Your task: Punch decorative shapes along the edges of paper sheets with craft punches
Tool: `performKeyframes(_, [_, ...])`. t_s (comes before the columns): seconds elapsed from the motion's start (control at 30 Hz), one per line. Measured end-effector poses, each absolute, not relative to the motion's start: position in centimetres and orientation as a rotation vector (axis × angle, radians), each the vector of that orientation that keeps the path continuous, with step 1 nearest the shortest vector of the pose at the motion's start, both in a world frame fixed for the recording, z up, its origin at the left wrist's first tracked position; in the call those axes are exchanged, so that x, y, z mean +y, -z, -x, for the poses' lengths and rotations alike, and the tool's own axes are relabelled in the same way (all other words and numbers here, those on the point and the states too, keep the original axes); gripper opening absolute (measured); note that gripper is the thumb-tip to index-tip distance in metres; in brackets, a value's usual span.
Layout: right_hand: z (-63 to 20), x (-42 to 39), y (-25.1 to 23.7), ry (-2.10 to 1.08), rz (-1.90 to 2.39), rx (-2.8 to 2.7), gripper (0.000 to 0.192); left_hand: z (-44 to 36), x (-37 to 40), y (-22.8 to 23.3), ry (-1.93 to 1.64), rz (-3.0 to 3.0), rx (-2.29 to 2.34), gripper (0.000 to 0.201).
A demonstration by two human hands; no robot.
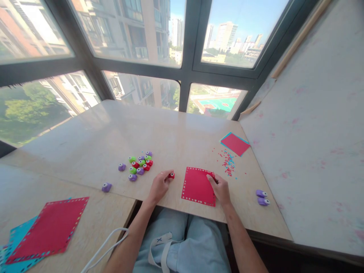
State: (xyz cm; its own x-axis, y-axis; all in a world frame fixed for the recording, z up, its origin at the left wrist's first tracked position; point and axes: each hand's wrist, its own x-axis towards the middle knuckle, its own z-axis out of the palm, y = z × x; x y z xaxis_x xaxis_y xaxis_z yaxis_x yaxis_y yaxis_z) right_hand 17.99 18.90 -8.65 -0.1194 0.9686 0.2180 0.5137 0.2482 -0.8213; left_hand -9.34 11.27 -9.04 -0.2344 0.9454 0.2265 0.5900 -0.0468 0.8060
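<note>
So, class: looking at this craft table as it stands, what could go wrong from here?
1. The red sheet lies close to the table's near edge, held only at one side by the right hand; it could slide off into the lap.
2. The punched confetti lies loose beside that hand; a sweep of the arm may scatter it.
3. The left hand touches a small red punch; the two purple punches near the right edge could be knocked off.
</note>
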Motion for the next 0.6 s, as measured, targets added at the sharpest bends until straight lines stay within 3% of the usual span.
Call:
performKeyframes(0.33, [-18.9, 19.9, 7.8, -1.201, 1.348, -1.586, 0.046, 6.1, 13.8, 9.8, -1.245, -1.510, 1.534, 0.034])
performKeyframes(0.6, [-18.7, 20.0, 7.8, -1.163, 1.385, -1.599, 0.046, 6.1, 13.8, 9.7, -1.270, -1.497, 1.540, 0.035])
